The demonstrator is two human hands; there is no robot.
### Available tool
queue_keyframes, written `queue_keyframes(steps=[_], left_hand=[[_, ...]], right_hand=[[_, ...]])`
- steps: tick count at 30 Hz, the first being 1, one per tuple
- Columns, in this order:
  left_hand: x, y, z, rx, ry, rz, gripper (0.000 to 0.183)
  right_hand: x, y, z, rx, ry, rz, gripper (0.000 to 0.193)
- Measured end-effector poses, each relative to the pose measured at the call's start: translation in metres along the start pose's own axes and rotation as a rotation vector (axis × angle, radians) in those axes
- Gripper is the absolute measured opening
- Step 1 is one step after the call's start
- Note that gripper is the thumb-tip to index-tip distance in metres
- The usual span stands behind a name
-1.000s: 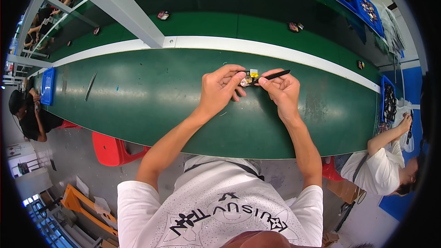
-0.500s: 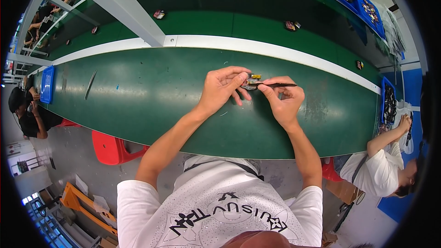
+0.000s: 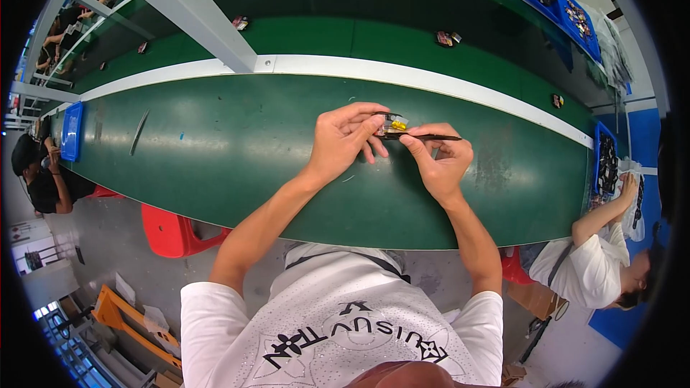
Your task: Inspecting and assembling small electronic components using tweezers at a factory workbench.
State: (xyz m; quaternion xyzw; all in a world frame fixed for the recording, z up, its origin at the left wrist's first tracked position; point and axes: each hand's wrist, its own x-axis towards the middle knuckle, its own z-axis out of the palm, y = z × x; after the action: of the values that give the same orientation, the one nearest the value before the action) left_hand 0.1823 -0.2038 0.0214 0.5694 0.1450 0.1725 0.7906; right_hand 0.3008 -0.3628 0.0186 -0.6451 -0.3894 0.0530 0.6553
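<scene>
Over the middle of the green table, my left hand (image 3: 348, 134) pinches a small dark electronic-looking assembly (image 3: 394, 126) with a yellow patch and a clear or silvery part. Its exact kind is too small to make out. My right hand (image 3: 443, 162) is closed round a thin black pen-like tool (image 3: 438, 137) lying nearly level, the far end sticking out to the right. The tool's left end is at the lower right edge of the assembly. Some fingers of my left hand spread beneath the piece.
Silver tweezers (image 3: 140, 132) lie on the table (image 3: 237, 165) at left. A blue tray (image 3: 72, 131) stands at the left end, a blue bin of black parts (image 3: 606, 158) at the right. Past a white rail, small assemblies (image 3: 445, 39) sit on a green belt. Co-workers sit at both ends.
The assembly has turned in my left hand, so its yellow patch and dark upper edge show differently. The pieces on the belt have shifted left.
</scene>
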Motion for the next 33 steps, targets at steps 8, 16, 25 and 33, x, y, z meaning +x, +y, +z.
queue_keyframes(steps=[8,16,25,33], left_hand=[[0.001,0.001,-0.001,-0.055,0.006,-0.005,0.027],[-0.001,-0.002,-0.001,0.014,0.053,0.027,0.025],[0.000,-0.004,-0.001,0.015,0.058,0.036,0.025],[0.001,-0.001,-0.004,-0.025,0.022,-0.020,0.026]], right_hand=[[0.001,-0.002,0.001,-0.071,-0.004,-0.073,0.010],[0.001,-0.004,-0.001,-0.055,-0.013,-0.016,0.012],[0.004,-0.004,0.000,-0.124,-0.074,-0.152,0.017],[0.006,-0.013,-0.003,-0.255,-0.153,-0.344,0.019]])
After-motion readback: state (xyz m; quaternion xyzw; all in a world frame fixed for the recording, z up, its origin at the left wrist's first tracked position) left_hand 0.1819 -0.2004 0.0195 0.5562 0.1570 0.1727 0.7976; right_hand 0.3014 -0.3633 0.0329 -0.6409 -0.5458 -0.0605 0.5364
